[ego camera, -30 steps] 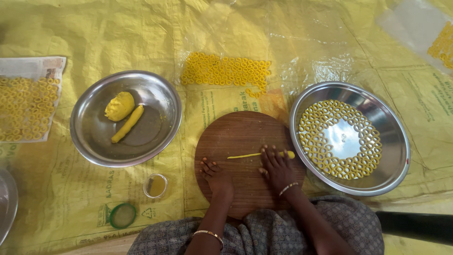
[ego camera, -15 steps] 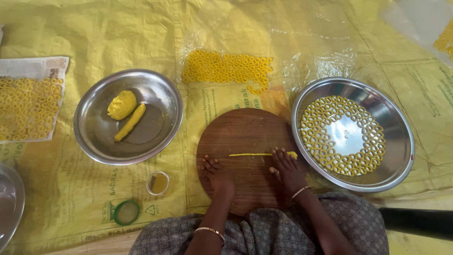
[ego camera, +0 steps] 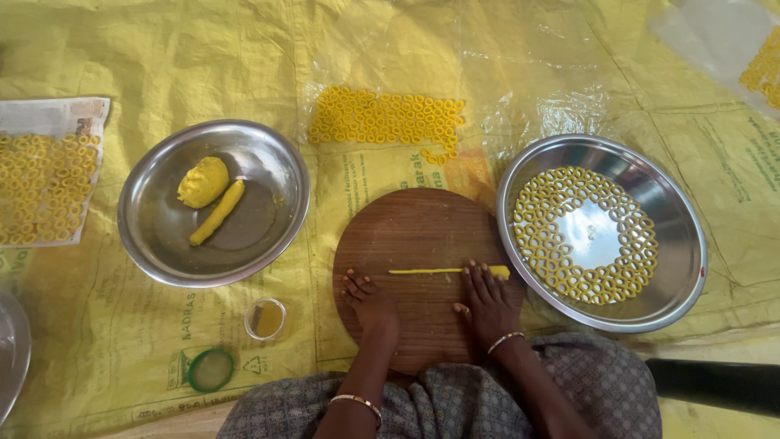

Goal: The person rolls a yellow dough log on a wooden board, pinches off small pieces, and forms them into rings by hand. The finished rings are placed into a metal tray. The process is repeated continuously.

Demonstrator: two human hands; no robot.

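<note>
A round wooden board [ego camera: 414, 232] lies on the yellow sheet in front of me. Across it runs a thin yellow dough rope [ego camera: 422, 271], thicker at its right end. My right hand [ego camera: 486, 299] lies flat on the board with its fingertips on the rope's right part. My left hand [ego camera: 370, 301] rests flat on the board's lower left, fingers spread, a little below the rope's left end and apart from it.
A steel plate [ego camera: 678, 244] on the right holds several yellow dough rings. A steel bowl [ego camera: 154, 236] on the left holds a dough lump [ego camera: 203, 180] and a thick dough roll [ego camera: 217, 212]. More rings lie on plastic [ego camera: 386, 118] and newspaper [ego camera: 45, 183]. A small cup [ego camera: 266, 318] and green lid [ego camera: 210, 370] sit nearby.
My right hand has shifted slightly along the dough rope, rolling it; the rope looks a bit longer and thinner. My left hand has stayed on the board.
</note>
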